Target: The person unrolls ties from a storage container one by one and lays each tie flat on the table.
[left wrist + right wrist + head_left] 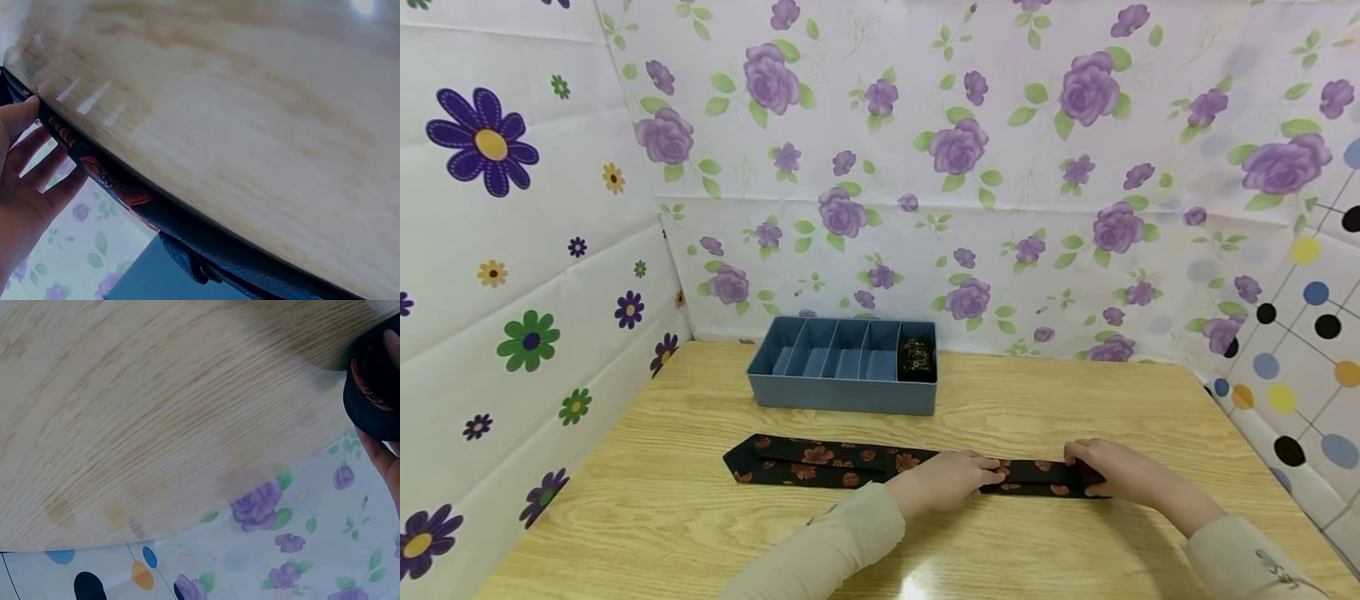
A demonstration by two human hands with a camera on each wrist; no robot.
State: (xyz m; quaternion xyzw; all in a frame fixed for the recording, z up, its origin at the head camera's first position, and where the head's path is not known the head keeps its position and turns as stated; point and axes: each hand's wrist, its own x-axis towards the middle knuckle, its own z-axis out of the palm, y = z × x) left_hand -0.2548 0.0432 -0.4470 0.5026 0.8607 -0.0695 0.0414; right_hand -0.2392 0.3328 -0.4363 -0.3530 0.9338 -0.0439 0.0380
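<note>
A dark necktie [835, 454] with orange-red flowers lies lengthwise across the table, doubled along its length, its pointed end to the left. My left hand [946, 481] rests on its middle with fairly straight fingers; in the left wrist view, the left hand [28, 181] touches the tie [119, 184] with thumb and fingertips. At the right end, my right hand [1116, 471] grips the tie's turned-over part between thumb and fingers. The right wrist view catches only part of the right hand [384, 465] on the rounded dark tie end [369, 409].
Behind the tie stands a blue divided box [842, 396]. A black item with gold marks [917, 358] sits in its rightmost compartment. The wooden table [1037, 400] meets a flowered backdrop [880, 150] at the back, with patterned sheets on both sides.
</note>
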